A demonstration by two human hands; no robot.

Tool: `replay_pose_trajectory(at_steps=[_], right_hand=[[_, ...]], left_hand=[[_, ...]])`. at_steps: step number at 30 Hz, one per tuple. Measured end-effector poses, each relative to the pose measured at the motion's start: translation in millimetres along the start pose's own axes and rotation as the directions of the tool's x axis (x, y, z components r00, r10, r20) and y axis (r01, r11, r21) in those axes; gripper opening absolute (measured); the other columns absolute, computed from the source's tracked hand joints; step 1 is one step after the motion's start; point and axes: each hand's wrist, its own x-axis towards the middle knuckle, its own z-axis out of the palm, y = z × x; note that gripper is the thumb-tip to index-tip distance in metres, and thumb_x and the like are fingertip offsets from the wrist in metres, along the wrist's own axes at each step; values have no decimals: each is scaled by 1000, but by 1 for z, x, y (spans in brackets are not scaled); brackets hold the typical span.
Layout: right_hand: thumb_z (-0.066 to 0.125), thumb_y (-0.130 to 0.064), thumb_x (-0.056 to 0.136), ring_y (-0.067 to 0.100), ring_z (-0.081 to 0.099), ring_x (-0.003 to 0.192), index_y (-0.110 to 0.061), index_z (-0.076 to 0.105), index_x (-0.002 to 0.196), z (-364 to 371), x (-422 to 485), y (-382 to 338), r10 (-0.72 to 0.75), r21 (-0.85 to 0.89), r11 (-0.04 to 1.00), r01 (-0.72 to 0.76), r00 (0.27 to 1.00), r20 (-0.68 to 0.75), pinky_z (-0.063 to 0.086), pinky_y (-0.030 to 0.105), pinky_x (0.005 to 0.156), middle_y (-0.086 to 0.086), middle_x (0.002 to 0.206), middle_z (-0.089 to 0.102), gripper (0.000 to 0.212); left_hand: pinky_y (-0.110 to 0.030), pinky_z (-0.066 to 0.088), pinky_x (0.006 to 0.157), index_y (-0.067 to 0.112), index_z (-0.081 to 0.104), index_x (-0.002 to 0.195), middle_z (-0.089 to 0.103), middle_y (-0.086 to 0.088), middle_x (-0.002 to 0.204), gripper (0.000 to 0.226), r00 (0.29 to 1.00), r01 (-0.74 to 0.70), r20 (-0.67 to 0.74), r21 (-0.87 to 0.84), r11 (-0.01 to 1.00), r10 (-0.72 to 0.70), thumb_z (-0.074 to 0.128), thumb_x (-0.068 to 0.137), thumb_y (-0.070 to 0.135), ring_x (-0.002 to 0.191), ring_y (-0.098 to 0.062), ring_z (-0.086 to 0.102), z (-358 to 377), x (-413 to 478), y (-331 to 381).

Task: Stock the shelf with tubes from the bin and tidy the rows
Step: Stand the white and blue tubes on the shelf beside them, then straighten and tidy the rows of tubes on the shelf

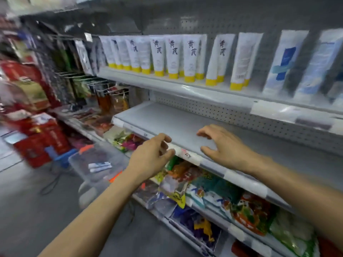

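Observation:
White tubes with yellow caps stand cap-down in rows on the upper shelf, with white and blue tubes to their right. Below it, the grey middle shelf holds nothing. My left hand hovers at that shelf's front edge, fingers loosely curled, holding nothing. My right hand hangs over the same shelf with fingers spread and relaxed. A clear plastic bin with orange clips sits on the floor to the left and holds a few white and blue tubes.
Colourful snack bags fill the lower shelves under my arms. Red boxes are stacked on the floor at the left. Hanging packets on wire hooks line the far left. The view is blurred by motion.

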Motion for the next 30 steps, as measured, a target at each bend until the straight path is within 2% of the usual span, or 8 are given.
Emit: replay_pose_trajectory(at_steps=[2,5,8,16,19,24,27,30], right_hand=[[57,-33,91,16,49,116,-22,50,128,35,44,-31,-39,31,999,38,999,28,44,38,97,-2,126,52,39],[57,-33,90,16,50,113,-23,50,125,90,112,-80,-95,80,993,86,989,111,45,37,93,-2,122,53,36],[60,-31,88,17,51,110,-22,53,121,139,175,-128,-152,138,982,129,974,168,45,35,92,-1,119,55,35],[62,-28,86,7,51,101,-20,56,120,263,297,-200,-182,329,942,70,928,324,46,30,90,-4,116,55,35],[63,-25,87,10,53,97,-16,57,117,307,336,-207,-163,375,927,4,905,392,44,24,84,-1,112,57,32],[67,-24,85,19,61,94,-18,59,107,396,406,-207,-72,421,887,-190,844,532,52,36,86,1,103,62,24],[69,-19,84,18,62,90,-15,62,107,460,455,-205,-2,434,837,-332,792,610,50,29,81,1,97,63,25],[67,-9,84,15,56,81,-5,65,103,527,496,-199,88,424,760,-492,725,683,42,18,63,2,87,60,19]], left_hand=[[-27,40,67,24,54,114,57,15,87,29,999,49,6,11,999,-49,61,91,39,82,-13,58,-19,1,-55],[-32,50,75,22,55,118,62,9,105,31,987,159,32,25,987,-159,57,93,40,88,-14,61,-49,6,-141],[-40,53,79,21,55,119,62,8,103,30,962,266,53,26,963,-267,56,94,38,87,-14,61,-76,12,-222],[-39,52,85,26,56,112,62,14,94,25,874,477,112,-19,878,-473,59,91,39,91,-15,62,-106,34,-380],[-38,52,87,29,56,111,65,12,100,24,827,552,150,-26,834,-542,60,91,40,94,-17,63,-100,51,-433],[-33,50,87,24,56,117,66,2,110,29,738,658,231,-41,752,-633,58,93,40,95,-19,62,-72,90,-524],[-32,48,88,21,55,122,64,-1,113,32,677,717,280,-39,696,-681,57,94,36,95,-18,59,-51,121,-581],[-32,46,91,21,53,128,64,-1,122,38,604,770,344,-16,638,-719,57,94,35,104,-21,60,-21,155,-638]])
